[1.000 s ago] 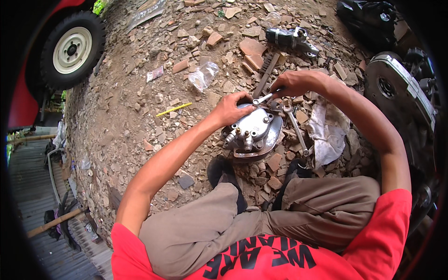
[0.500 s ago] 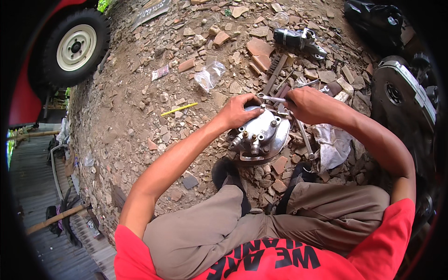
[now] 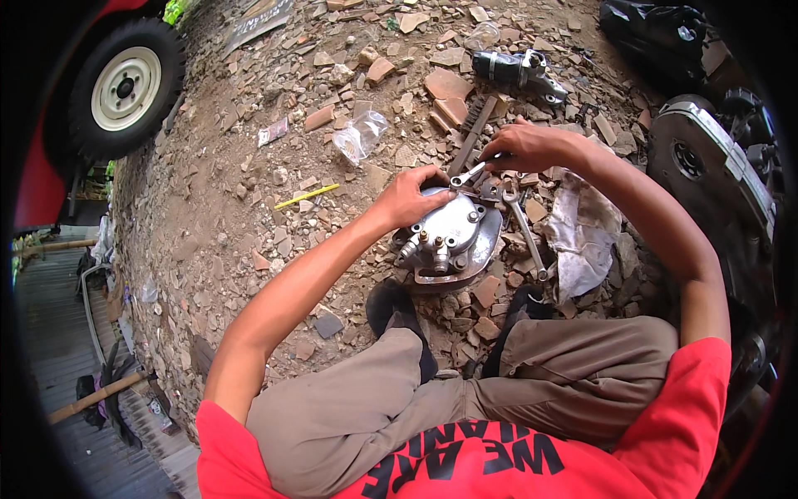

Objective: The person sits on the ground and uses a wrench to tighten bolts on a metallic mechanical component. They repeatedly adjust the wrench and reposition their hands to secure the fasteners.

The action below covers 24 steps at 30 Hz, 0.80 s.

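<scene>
On the rubble between my feet sits a silvery round metal housing (image 3: 449, 224) with bolts and brass-coloured fittings on top. My left hand (image 3: 407, 198) grips its far left edge, thumb on the upper face and fingers curled over the rim. In my right hand (image 3: 532, 147) is a combination wrench (image 3: 469, 175), pinched near one end. Its ring end lies at the housing's far edge, near my left thumb; whether it sits on a bolt I cannot tell. A second wrench (image 3: 525, 229) lies just right of the housing.
A whitish rag (image 3: 584, 237) lies to the right. Farther off are a brush with dark bristles (image 3: 478, 121) and a cylindrical motor-like part (image 3: 519, 73). A large engine part (image 3: 706, 158) stands far right. Left of my hands lie a yellow stick (image 3: 306, 196) and clear plastic (image 3: 361, 137).
My right hand has lifted and shifted away from me, tilting the wrench so its held end points up and right. The second wrench now shows more fully. My left hand stays on the housing.
</scene>
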Motion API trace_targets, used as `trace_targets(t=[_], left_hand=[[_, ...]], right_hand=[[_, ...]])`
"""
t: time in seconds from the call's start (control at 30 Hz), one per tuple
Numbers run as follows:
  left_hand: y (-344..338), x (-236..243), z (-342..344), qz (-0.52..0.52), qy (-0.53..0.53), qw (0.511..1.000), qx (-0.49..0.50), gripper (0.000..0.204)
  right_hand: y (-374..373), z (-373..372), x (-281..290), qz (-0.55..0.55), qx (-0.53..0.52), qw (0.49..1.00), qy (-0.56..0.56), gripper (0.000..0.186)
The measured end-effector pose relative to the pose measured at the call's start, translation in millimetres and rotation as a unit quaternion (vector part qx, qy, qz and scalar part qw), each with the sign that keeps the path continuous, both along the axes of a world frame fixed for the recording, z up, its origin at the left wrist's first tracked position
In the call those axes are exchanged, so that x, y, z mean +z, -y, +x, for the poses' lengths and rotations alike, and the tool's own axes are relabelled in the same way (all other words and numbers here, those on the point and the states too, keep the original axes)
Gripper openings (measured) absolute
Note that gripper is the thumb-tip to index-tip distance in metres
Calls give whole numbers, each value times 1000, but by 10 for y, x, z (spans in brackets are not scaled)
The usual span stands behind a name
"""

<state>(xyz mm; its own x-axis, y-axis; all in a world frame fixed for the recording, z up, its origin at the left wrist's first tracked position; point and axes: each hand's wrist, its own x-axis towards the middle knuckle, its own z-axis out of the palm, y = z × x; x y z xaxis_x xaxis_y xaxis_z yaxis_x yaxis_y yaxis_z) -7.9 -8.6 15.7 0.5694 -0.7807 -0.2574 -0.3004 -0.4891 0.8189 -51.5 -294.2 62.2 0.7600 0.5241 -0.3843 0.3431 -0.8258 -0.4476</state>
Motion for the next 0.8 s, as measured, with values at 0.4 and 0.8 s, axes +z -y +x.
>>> trace_targets(t=[0.4, 0.8], left_hand=[[24, 59, -10, -2, -2, 1000, -7, 43], [-16, -11, 3, -19, -16, 1000, -4, 37]], right_hand=[[-54, 147, 112, -14, 47, 999, -8, 34], [-792, -885, 323, 52, 4, 998, 36, 34]])
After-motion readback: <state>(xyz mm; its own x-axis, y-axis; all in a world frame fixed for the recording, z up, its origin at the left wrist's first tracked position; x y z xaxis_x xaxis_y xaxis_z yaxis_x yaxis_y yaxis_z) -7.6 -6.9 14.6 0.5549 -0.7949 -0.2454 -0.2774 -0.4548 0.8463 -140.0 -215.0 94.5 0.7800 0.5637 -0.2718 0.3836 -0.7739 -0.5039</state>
